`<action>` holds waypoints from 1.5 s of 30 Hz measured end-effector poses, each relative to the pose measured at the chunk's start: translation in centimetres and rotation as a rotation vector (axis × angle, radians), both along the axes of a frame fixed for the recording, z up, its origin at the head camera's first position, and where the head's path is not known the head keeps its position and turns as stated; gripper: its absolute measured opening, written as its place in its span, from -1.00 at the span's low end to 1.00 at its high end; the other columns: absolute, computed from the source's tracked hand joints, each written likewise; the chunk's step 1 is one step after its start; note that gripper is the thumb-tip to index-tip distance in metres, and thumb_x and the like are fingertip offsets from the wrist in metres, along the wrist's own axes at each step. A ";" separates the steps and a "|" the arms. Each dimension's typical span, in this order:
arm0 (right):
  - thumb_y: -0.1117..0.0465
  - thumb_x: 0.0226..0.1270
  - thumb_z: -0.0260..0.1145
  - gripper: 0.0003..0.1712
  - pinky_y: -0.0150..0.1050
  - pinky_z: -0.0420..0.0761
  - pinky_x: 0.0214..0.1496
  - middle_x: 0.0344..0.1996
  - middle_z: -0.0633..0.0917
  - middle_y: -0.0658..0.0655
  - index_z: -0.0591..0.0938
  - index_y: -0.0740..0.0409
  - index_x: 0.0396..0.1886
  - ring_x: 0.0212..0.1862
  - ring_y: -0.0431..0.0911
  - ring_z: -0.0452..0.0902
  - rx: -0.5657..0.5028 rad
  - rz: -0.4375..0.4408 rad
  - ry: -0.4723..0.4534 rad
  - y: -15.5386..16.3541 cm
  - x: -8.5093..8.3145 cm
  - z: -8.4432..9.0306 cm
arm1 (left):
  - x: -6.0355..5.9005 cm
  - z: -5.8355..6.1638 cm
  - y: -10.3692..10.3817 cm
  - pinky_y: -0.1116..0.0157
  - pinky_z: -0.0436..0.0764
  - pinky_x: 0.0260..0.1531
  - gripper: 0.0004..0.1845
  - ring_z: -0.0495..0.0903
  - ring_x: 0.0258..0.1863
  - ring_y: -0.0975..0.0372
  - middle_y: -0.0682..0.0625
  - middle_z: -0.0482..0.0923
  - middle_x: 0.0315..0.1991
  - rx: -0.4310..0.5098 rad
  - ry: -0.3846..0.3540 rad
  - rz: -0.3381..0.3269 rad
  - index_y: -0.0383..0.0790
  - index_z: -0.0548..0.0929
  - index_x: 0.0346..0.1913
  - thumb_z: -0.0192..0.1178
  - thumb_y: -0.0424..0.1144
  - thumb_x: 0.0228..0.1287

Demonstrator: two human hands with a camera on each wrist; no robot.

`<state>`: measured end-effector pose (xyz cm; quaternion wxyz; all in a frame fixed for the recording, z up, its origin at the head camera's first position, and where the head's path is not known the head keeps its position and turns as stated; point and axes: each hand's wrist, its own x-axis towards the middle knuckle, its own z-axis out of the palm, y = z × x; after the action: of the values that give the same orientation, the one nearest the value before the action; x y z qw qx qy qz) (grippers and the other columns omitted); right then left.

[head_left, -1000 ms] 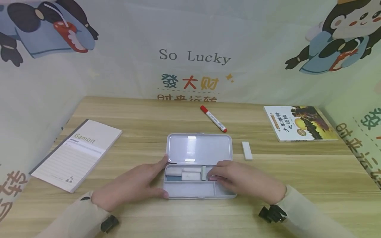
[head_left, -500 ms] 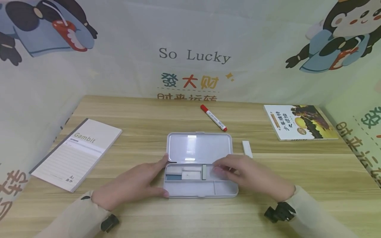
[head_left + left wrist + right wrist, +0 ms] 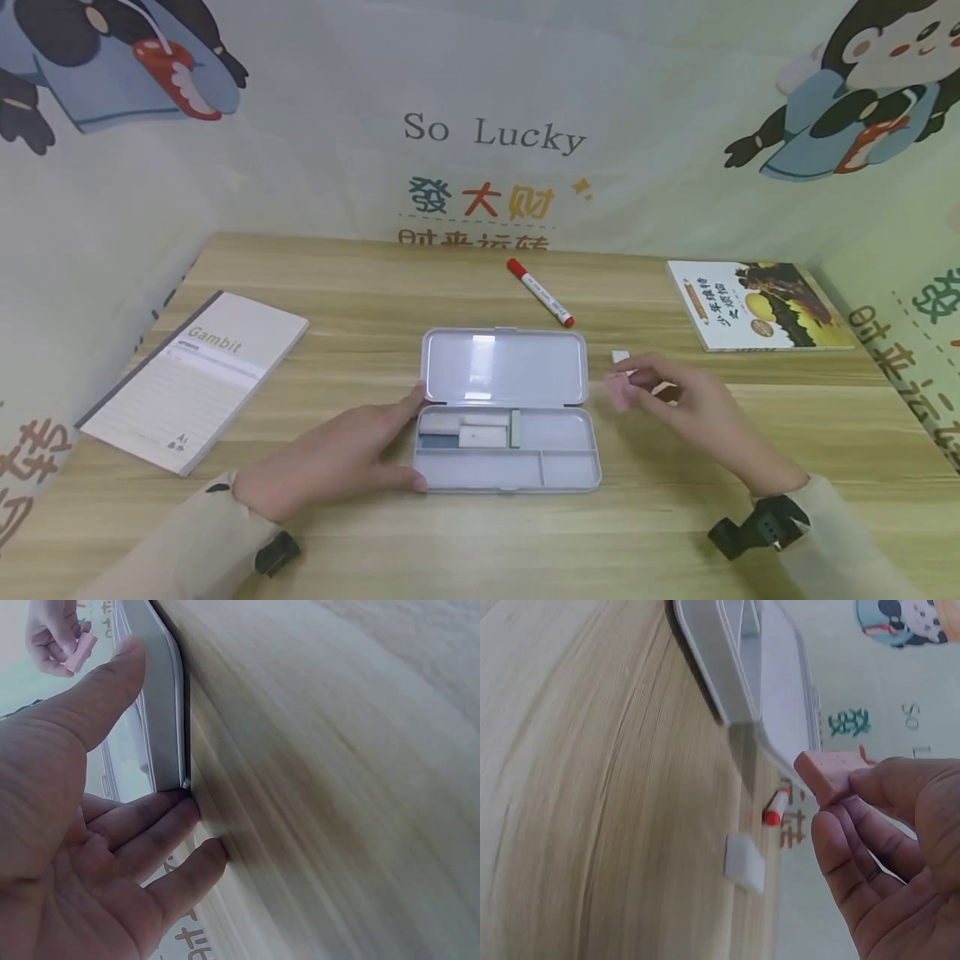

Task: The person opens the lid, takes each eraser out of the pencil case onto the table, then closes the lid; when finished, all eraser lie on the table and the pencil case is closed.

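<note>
1. The right hand [image 3: 701, 412] there pinches a pink eraser [image 3: 619, 393] between its fingers, above the worktop [image 3: 480, 546], right of the open pencil case [image 3: 480, 477].
2. Fingers spread, the left hand [image 3: 330, 458] touches the case's left end.

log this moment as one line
right hand: holds pink block beside case | left hand: touches case's left end | lid: open
</note>
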<state>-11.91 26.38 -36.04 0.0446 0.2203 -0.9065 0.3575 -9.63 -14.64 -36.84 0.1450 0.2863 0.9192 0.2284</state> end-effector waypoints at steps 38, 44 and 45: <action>0.37 0.48 0.31 -0.72 -0.26 0.72 -0.04 0.01 0.75 0.46 0.70 0.46 0.08 -0.01 0.26 0.74 0.157 -0.226 -0.151 3.9 -2.7 -2.4 | -0.1 -0.1 0.0 -0.06 0.53 0.45 0.18 0.56 0.41 -0.09 -0.34 0.47 0.46 0.010 -0.010 -0.006 -0.43 0.07 0.65 0.44 0.21 0.24; 0.37 0.48 0.29 -0.70 -0.38 0.67 -0.09 -0.01 0.75 0.45 0.68 0.46 0.10 -0.03 0.23 0.75 0.149 -0.241 -0.170 3.7 -2.7 -2.4 | -0.1 -0.1 0.0 -0.07 0.52 0.46 0.19 0.55 0.42 -0.11 -0.35 0.46 0.46 0.012 -0.012 -0.004 -0.43 0.06 0.65 0.44 0.20 0.24; 0.38 0.47 0.29 -0.70 -0.44 0.65 -0.13 -0.03 0.75 0.45 0.67 0.46 0.10 -0.04 0.22 0.75 0.144 -0.244 -0.173 3.7 -2.8 -2.4 | -0.1 -0.1 0.0 -0.08 0.52 0.46 0.19 0.55 0.42 -0.12 -0.35 0.46 0.46 0.011 -0.013 -0.003 -0.43 0.06 0.65 0.44 0.20 0.24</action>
<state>-14.66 30.12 -38.47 -0.0064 0.0799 -0.9502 0.3010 -9.75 -14.67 -36.91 0.1498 0.2870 0.9165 0.2352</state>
